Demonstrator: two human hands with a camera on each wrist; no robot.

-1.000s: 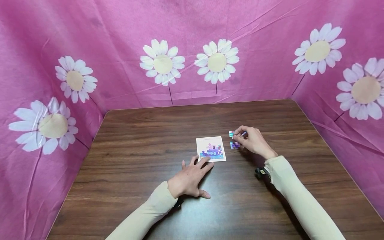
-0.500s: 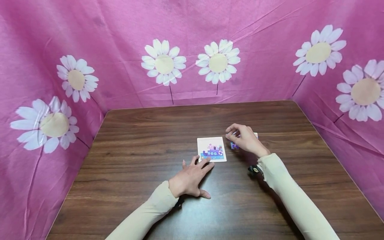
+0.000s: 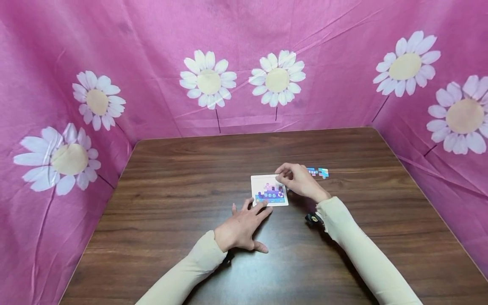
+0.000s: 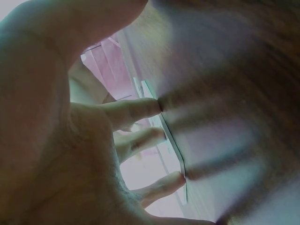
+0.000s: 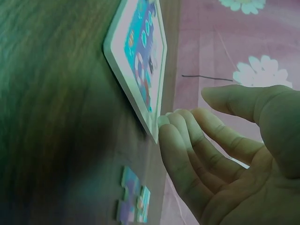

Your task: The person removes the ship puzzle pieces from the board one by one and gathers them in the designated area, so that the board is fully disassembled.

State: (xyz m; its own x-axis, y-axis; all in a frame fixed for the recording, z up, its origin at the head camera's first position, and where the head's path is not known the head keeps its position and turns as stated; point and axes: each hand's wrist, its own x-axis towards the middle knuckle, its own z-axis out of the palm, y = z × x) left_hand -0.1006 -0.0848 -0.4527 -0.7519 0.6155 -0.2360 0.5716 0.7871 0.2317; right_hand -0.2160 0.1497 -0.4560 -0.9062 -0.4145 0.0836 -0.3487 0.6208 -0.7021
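Observation:
A square puzzle board (image 3: 256, 181) with a white frame and a purple boat picture lies near the table's middle. My left hand (image 3: 241, 227) has its fingers spread on the tabletop, the fingertips touching the board's near edge. My right hand (image 3: 301, 180) is at the board's upper right corner, fingers bent and thumb near the index finger. In the right wrist view a gap shows between thumb and fingers; whether they pinch a small piece is hidden. Loose puzzle pieces (image 3: 323, 173) lie right of the board, partly behind the right hand; two puzzle pieces (image 5: 129, 193) show in the right wrist view.
The brown wood-grain table (image 3: 183, 169) extends around the board on every side. A pink curtain (image 3: 152, 38) printed with white daisies stands behind the table and along both sides.
My right hand has moved left from the loose pieces to the board's upper right corner, uncovering pieces at the far right. The left hand stays at the board's near edge.

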